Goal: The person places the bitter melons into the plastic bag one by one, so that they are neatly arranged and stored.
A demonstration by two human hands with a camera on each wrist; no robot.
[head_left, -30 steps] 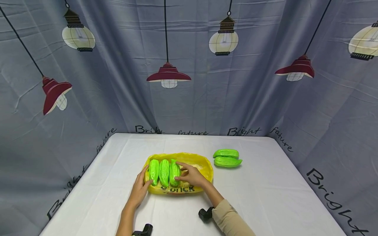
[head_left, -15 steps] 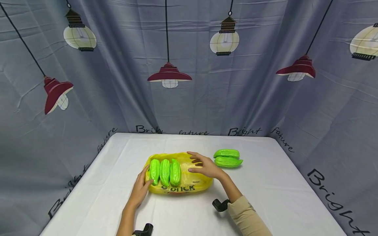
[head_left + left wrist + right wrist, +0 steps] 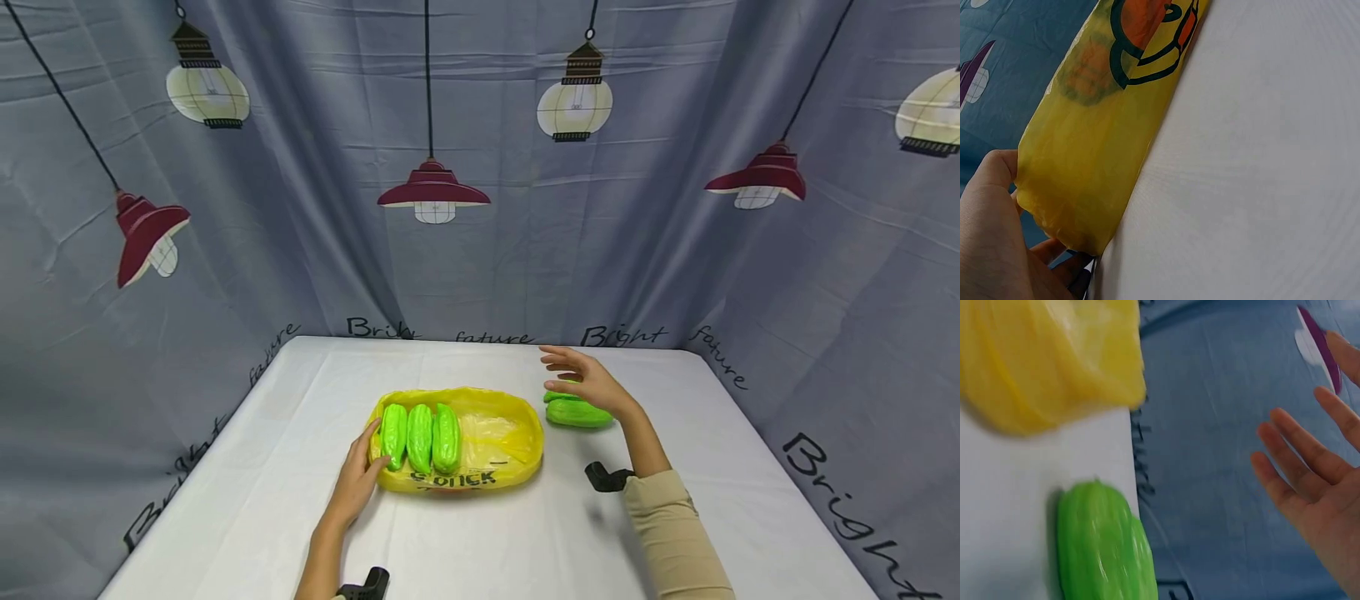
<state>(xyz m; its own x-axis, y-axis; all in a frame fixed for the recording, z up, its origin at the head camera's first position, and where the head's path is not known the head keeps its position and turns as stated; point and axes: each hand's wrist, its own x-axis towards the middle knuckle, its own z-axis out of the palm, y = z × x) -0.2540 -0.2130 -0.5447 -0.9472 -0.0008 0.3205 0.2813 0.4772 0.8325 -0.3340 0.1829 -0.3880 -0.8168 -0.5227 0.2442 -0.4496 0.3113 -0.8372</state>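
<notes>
My left hand (image 3: 356, 483) holds the left end of a yellow, plastic-covered oblong tray (image 3: 506, 467); in the left wrist view its thumb lies at the rim and the fingers are around the outer end of the yellow wall (image 3: 1085, 181). Three green ribbed gourds (image 3: 419, 438) lie side by side in the tray's left part. With fingers spread and nothing in it, my right hand (image 3: 588, 383) hovers over two more green gourds (image 3: 579, 413) on the table, partly hiding the rear one. The right wrist view shows these gourds (image 3: 1097, 544) apart from the hand (image 3: 1316, 481).
A white cloth covers the table (image 3: 480, 550). Grey-blue curtains (image 3: 480, 275) printed with lamps and lettering stand along its back and sides. Black wrist devices (image 3: 607, 477) sit on both forearms.
My right hand has left the third gourd in the tray and moved right and back, over the two gourds on the table. The left hand stays at the tray's end.
</notes>
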